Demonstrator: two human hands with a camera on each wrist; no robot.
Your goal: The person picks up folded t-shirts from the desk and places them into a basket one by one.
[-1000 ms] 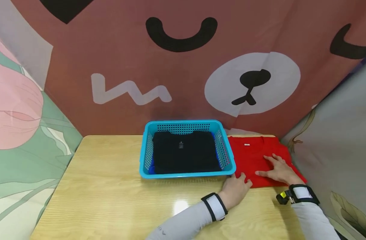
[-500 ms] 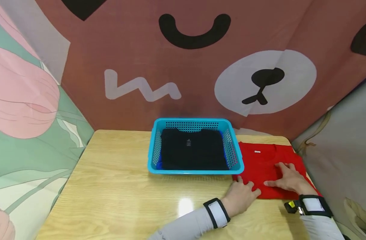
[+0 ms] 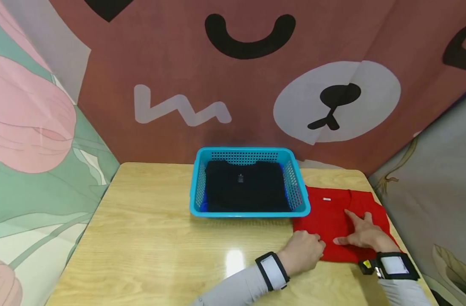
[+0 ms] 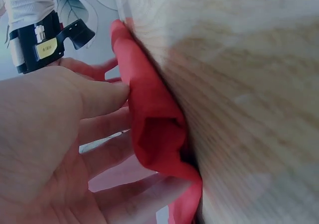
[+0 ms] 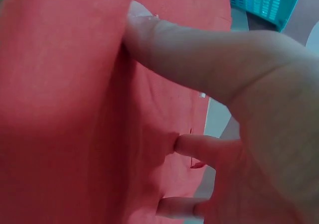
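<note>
A folded red T-shirt (image 3: 334,221) with a small white neck label lies at the table's right end. My left hand (image 3: 302,251) grips its near left corner. In the left wrist view the thumb (image 4: 107,97) lies against the folded red edge, with the fingers behind it. My right hand (image 3: 366,235) rests on the shirt with fingers spread; the right wrist view shows its thumb (image 5: 169,47) and fingertips pressing into the cloth, leaving a soft crease.
A turquoise plastic basket (image 3: 252,215) stands at the back middle, just left of the shirt. Inside lies a folded black garment (image 3: 246,187) with blue cloth under it. Behind the wooden table (image 3: 152,238) hangs a brown printed curtain (image 3: 252,93).
The red shirt has slid towards the table's near edge, away from the back, with both hands on it. The left fingers have closed on its corner. The head view has shifted slightly.
</note>
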